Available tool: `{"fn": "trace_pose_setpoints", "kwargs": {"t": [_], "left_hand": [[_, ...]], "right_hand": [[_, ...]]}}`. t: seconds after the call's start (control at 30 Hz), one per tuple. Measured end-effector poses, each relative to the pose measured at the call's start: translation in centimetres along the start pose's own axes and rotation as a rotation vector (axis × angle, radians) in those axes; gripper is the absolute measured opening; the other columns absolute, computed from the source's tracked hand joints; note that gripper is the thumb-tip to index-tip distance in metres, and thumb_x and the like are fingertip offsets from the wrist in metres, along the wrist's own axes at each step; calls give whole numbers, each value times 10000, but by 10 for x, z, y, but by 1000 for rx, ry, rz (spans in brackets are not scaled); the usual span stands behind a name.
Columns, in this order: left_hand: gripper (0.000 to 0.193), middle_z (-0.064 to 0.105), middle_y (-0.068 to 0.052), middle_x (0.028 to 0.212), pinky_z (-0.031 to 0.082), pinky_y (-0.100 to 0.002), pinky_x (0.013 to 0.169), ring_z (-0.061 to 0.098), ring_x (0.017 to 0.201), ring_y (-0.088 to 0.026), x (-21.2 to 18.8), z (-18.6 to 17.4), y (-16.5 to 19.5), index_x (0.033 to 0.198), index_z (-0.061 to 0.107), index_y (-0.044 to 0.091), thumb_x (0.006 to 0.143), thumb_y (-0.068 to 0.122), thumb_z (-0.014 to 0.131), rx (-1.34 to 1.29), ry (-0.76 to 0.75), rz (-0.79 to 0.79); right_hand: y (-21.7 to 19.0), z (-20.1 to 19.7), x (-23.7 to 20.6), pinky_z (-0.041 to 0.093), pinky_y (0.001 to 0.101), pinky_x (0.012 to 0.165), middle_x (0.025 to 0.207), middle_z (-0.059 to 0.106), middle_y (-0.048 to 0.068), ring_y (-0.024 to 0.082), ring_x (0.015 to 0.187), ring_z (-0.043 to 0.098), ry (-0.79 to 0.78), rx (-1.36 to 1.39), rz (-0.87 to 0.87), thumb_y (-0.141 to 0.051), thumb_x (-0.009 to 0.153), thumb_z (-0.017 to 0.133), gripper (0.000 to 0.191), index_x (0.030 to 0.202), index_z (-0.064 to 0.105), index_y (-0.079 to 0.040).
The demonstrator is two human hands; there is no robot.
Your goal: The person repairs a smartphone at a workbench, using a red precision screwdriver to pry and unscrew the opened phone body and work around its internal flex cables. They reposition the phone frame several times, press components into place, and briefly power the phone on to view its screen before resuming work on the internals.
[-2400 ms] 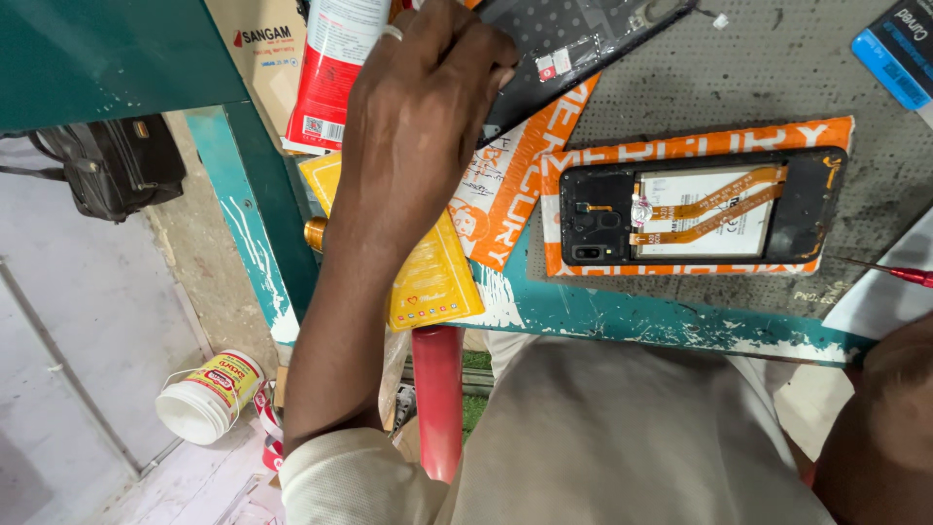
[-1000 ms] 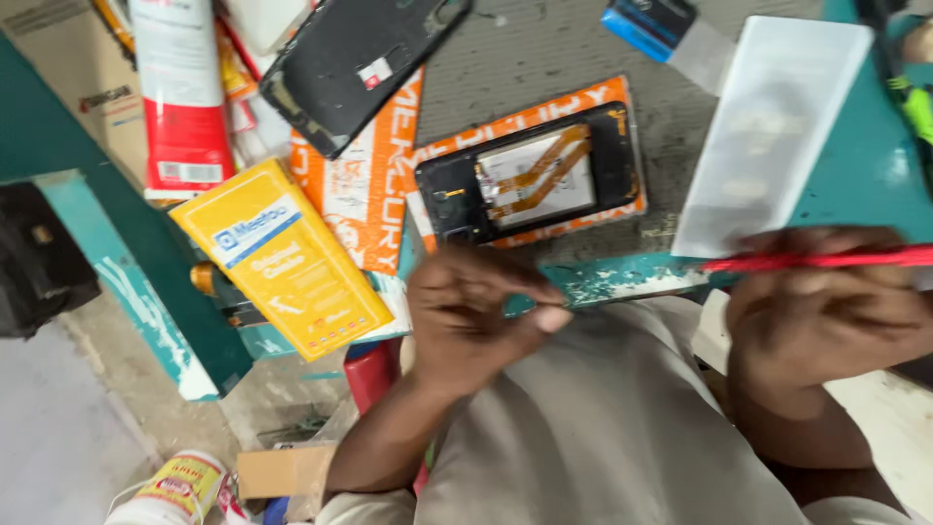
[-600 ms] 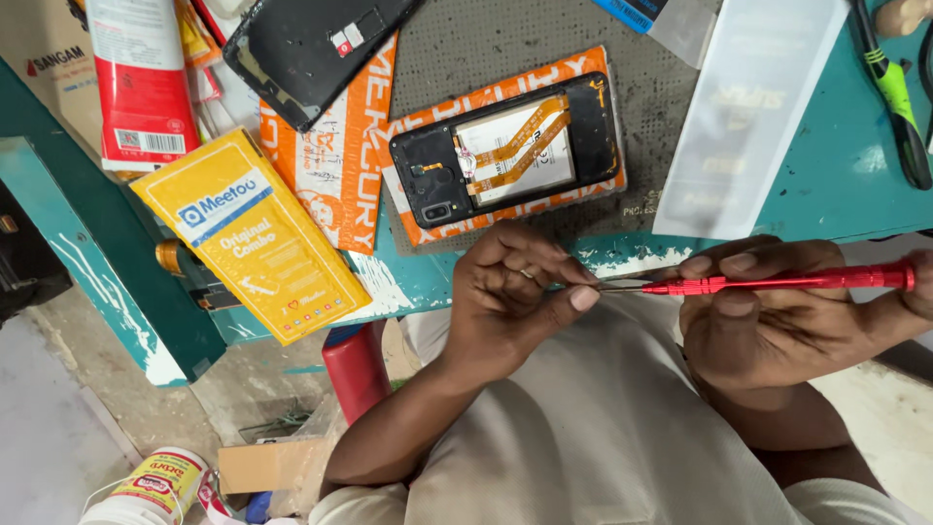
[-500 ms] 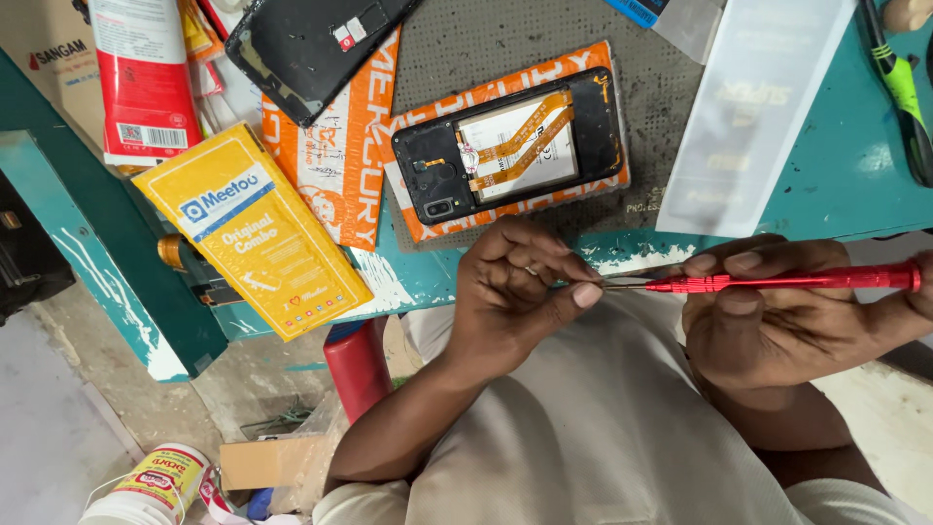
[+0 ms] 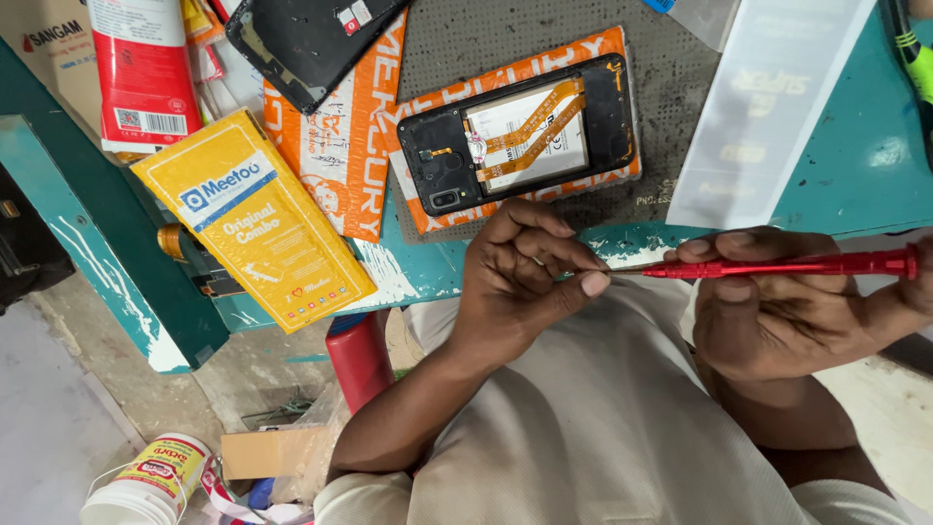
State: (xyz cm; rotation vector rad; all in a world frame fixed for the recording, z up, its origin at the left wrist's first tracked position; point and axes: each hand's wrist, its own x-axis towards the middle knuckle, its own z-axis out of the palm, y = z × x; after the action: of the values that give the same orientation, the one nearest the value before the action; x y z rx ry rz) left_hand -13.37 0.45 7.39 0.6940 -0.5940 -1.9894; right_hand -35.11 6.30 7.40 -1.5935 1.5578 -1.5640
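Note:
My right hand [image 5: 777,321] grips a red screwdriver [image 5: 807,264] and holds it level just in front of the table's edge. My left hand [image 5: 525,282] pinches thumb and forefinger around the tool's thin metal tip; whether something tiny sits between them is hidden. Just beyond my left hand lies an opened black phone [image 5: 525,136], its back off, showing a white battery and orange flex cables. The phone rests on an orange packet on a grey mat [image 5: 486,39]. Its black back cover [image 5: 301,39] lies at the upper left.
A yellow box [image 5: 253,233] overhangs the teal table's [image 5: 855,165] front left edge, with a red-and-white pack [image 5: 141,68] behind it. A translucent white sleeve [image 5: 768,107] lies right of the phone, and a green-handled tool [image 5: 914,58] at far right. On the floor stands a white jar [image 5: 146,481].
My left hand came back from the packs at the table's far left and closed on the screwdriver tip. In the last half second both hands stay almost still.

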Motion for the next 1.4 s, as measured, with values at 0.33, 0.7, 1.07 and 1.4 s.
{"fn": "trace_pose_setpoints", "kwargs": {"t": [0.33, 0.7, 1.07, 1.4], "left_hand": [[419, 747, -75, 1069, 568, -240, 873, 718, 981, -94, 44, 23, 44, 1360, 440, 19, 1047, -81, 700, 664, 22, 274], [572, 738, -92, 1144, 537, -360, 889, 727, 1034, -259, 100, 23, 61, 1477, 304, 85, 1035, -107, 611, 1275, -9, 559], [635, 728, -151, 1177, 528, -417, 956, 673, 1115, -335, 100, 10, 50, 1504, 260, 49, 984, -125, 580, 1309, -31, 529], [679, 691, -135, 1261, 476, -470, 1006, 618, 1182, -312, 95, 12, 58, 1485, 303, -19, 969, 66, 737, 1432, -40, 528]], "right_hand": [[-4, 9, 80, 665, 314, 898, 1177, 667, 239, 272, 1017, 743, -184, -23, -118, 107, 1145, 698, 469, 1435, 341, 17], [6, 33, 154, 662, 329, 910, 1201, 625, 290, 324, 1108, 705, -493, -115, -238, 215, 1070, 663, 338, 1353, 492, 145], [30, 36, 150, 653, 290, 969, 1263, 668, 199, 258, 1175, 701, -472, -217, -456, 101, 1053, 679, 547, 1508, 388, 15], [32, 34, 149, 632, 327, 983, 1306, 673, 208, 278, 1160, 688, -529, -215, -361, 94, 1095, 677, 474, 1479, 422, -18]]}}
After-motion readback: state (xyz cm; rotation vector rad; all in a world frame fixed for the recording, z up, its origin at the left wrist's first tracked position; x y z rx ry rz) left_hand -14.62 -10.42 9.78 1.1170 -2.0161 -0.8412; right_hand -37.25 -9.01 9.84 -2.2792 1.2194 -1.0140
